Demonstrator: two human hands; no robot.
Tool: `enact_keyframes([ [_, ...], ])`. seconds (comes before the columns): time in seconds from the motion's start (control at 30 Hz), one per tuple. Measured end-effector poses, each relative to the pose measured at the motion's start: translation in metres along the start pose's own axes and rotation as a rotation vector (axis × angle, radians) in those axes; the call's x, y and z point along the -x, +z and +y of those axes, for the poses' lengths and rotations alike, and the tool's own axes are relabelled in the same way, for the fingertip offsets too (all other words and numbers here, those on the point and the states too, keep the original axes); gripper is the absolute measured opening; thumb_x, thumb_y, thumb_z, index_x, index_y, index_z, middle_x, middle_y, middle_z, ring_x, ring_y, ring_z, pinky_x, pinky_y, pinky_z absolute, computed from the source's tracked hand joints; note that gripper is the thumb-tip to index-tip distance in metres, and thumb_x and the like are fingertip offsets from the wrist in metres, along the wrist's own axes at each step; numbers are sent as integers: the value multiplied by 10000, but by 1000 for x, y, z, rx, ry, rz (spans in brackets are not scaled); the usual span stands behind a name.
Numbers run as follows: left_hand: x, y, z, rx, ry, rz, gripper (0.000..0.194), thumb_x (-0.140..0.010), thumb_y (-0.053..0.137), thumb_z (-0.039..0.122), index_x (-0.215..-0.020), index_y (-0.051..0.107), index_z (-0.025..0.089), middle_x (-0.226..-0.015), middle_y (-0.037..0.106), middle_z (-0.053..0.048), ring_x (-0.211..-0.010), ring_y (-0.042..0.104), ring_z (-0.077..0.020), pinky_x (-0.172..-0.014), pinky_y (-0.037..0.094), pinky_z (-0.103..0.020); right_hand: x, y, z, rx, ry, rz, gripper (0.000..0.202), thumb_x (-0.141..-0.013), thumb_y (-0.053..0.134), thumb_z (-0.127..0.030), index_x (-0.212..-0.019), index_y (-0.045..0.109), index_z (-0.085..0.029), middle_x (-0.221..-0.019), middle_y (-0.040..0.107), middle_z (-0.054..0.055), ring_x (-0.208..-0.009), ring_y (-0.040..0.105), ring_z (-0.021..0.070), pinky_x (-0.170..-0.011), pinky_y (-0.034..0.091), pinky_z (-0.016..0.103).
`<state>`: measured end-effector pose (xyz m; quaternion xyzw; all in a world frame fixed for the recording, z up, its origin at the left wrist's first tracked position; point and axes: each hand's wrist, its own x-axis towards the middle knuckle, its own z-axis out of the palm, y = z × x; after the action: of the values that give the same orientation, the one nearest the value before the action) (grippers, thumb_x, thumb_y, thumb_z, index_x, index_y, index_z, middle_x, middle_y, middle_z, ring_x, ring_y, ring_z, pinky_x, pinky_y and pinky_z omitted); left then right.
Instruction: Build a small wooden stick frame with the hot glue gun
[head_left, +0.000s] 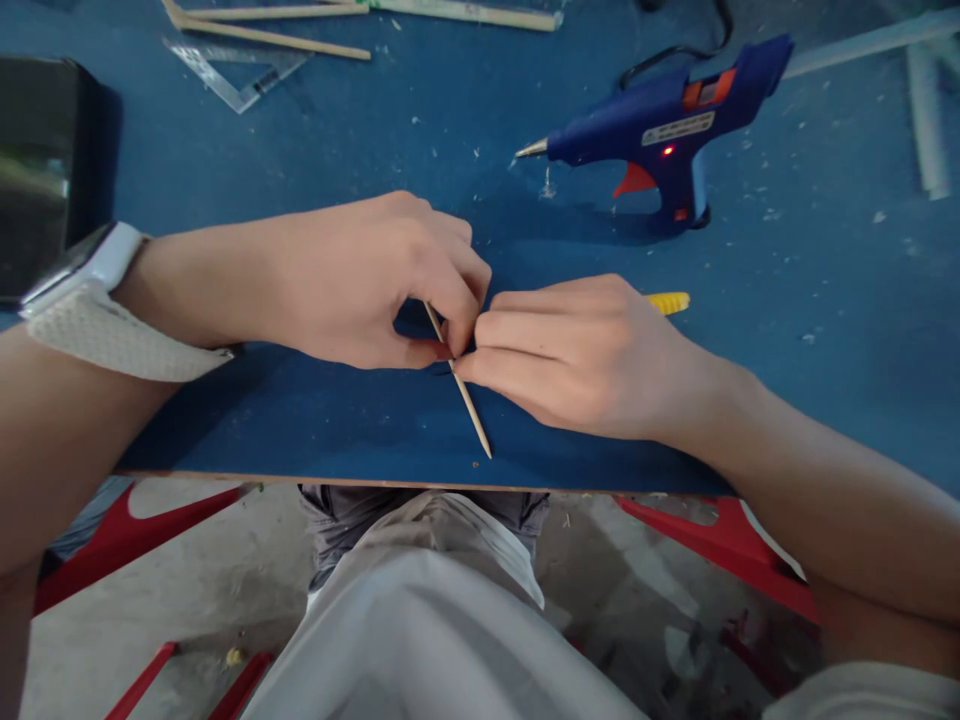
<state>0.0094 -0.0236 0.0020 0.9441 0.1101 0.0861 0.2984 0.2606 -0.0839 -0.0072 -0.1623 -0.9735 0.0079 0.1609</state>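
My left hand (367, 275) pinches the wooden stick (471, 405); what my right hand (585, 355) grips, I can't tell. Likely light, stiff, snappable: best held mid-shaft.

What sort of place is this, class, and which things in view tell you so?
Probably a craft workspace: a blue glue gun with a glowing red light, a clear plastic set square and pale wooden sticks lie on a scuffed blue tabletop.
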Motion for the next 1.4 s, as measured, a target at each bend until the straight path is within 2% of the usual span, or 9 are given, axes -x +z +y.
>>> enact_keyframes([
  [0.13,0,0,1,15,-34,-13,376,-1071,542,204,-896,874,223,-961,805,-20,-964,662,-163,-896,461,-358,0,5,-1,-18,21,70,359,-1220,493,-158,-947,724,-186,-923,741,-7,-823,640,141,-684,421,328],
  [0.27,-3,-1,2,13,-40,-21,391,-1079,524,231,-903,873,233,-977,809,-20,-967,667,-162,-902,480,-364,6,-4,9,-62,4,-37,311,-1214,510,-166,-1051,775,-175,-1048,797,30,-963,697,183,-757,524,338],
  [0.43,-1,-1,1,16,-77,-34,384,-1096,532,293,-932,878,258,-992,815,-1,-987,679,-147,-923,482,-344,9,-13,18,-95,5,-84,320,-1217,503,-186,-1055,779,-186,-1039,793,39,-1004,706,214,-836,599,371],
  [0.57,1,0,0,-38,-11,-12,384,-1109,525,232,-934,867,231,-1007,817,0,-1002,662,-155,-926,436,-356,6,-8,13,-126,45,-84,331,-1224,481,-194,-1095,785,-188,-1060,794,46,-1025,722,208,-854,605,362],
  [0.73,0,0,1,-7,-56,-22,335,-1080,565,205,-898,846,220,-1034,812,14,-1010,639,-141,-932,391,-347,5,-2,6,-85,61,-81,353,-1217,480,-203,-1075,804,-211,-1059,797,36,-1008,733,205,-813,587,359],
  [0.93,1,0,0,54,-64,-23,336,-1122,581,268,-957,870,223,-1023,822,1,-1039,644,-146,-962,407,-350,12,-13,20,-40,19,-107,318,-1205,516,-266,-1127,821,-223,-1078,811,31,-1051,747,241,-859,634,408],
  [1.03,1,-1,0,52,-74,-34,336,-1107,584,274,-947,876,226,-1008,831,1,-1027,656,-145,-950,418,-349,14,-15,24,-44,17,-61,297,-1175,568,-222,-1018,819,-224,-1007,803,32,-1007,750,241,-830,639,398],
  [1.17,0,-1,1,10,-47,3,350,-1099,575,253,-924,877,233,-993,832,16,-984,654,-129,-920,419,-335,9,-8,14,-39,14,-41,422,-1186,473,-141,-913,786,-215,-971,796,18,-989,749,220,-813,640,372],
  [1.4,-1,-1,2,-16,-39,12,269,-1034,636,189,-904,864,247,-985,836,31,-987,672,-148,-904,431,-330,2,-8,5,-52,48,-93,436,-1226,434,-181,-994,802,-186,-990,788,25,-1020,763,210,-839,648,369],
])
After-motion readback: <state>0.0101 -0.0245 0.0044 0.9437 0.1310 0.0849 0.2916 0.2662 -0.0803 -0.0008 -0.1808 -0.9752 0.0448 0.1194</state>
